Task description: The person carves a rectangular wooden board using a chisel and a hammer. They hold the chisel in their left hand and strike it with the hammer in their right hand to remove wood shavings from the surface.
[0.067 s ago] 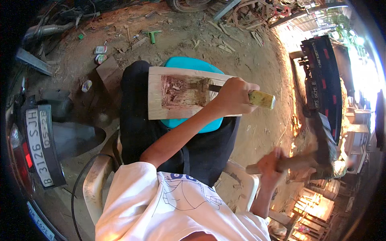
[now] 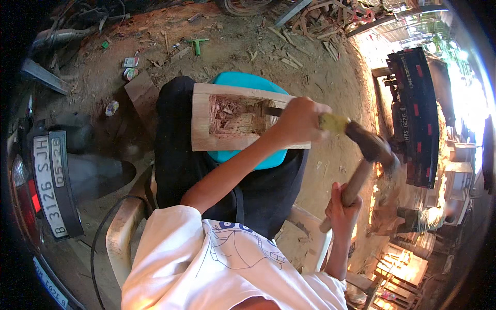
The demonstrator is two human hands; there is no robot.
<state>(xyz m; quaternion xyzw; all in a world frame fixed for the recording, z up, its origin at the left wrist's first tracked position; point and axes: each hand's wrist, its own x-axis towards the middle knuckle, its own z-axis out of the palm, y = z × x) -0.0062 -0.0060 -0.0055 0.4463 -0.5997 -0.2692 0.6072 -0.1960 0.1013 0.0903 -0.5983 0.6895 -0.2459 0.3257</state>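
Observation:
Across my lap, on a turquoise pad or stool (image 2: 248, 80), lies a pale wooden block (image 2: 200, 119) with a rough rectangular hollow cut into it. My left hand (image 2: 302, 121) is closed round a chisel; its dark blade (image 2: 273, 111) slants into the right end of the hollow, and its yellowish handle (image 2: 333, 123) points right. My right hand (image 2: 343, 212) grips the wooden shaft of a hammer (image 2: 356, 183). The dark hammer head (image 2: 369, 142) meets or nearly meets the butt of the chisel handle. Splintered wood (image 2: 225, 116) covers the hollow's floor.
I sit in a pale plastic armchair (image 2: 121, 243). A motorcycle's rear with a number plate (image 2: 51, 186) stands at left. On the dirt floor lie a wood board (image 2: 140, 93), a green tool-shaped object (image 2: 197, 45), cups and wood scraps. A dark truck (image 2: 413, 119) stands at right.
My right hand has swung the hammer inward, bringing its head from far right to the chisel's butt end. My left hand and the block have barely moved.

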